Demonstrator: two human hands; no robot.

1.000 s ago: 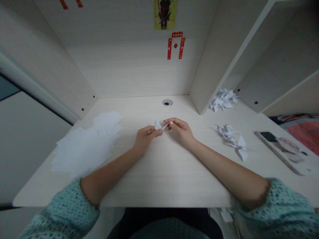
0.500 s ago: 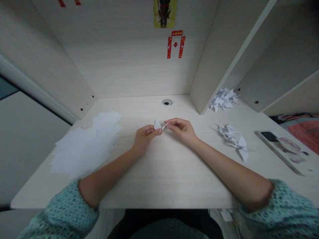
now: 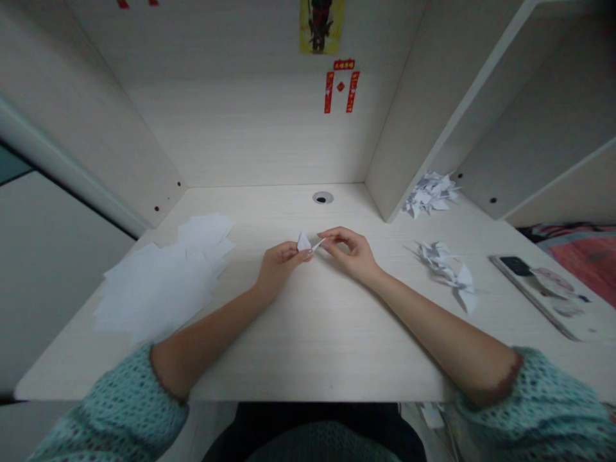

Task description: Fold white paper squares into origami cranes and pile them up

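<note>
A small folded white paper piece [image 3: 305,242] sits between both hands at the middle of the pale wooden desk [image 3: 308,340]. My left hand [image 3: 282,264] pinches its body from the left, fingers closed on it. My right hand [image 3: 349,250] pinches a thin pointed tip of the same piece from the right, with the other fingers curled. Both forearms rest on the desk, and teal knitted sleeves are pushed up near the elbows.
A spread of flat white paper sheets [image 3: 163,276] lies at the left. Folded paper figures [image 3: 450,273] lie to the right, and more are heaped [image 3: 430,192] in a shelf nook. A phone [image 3: 539,289] lies at the far right. A cable hole [image 3: 322,197] is behind my hands.
My right hand's fingers have shifted slightly along the thin tip of the folded paper. The left hand keeps its grip. The camera has tilted a little.
</note>
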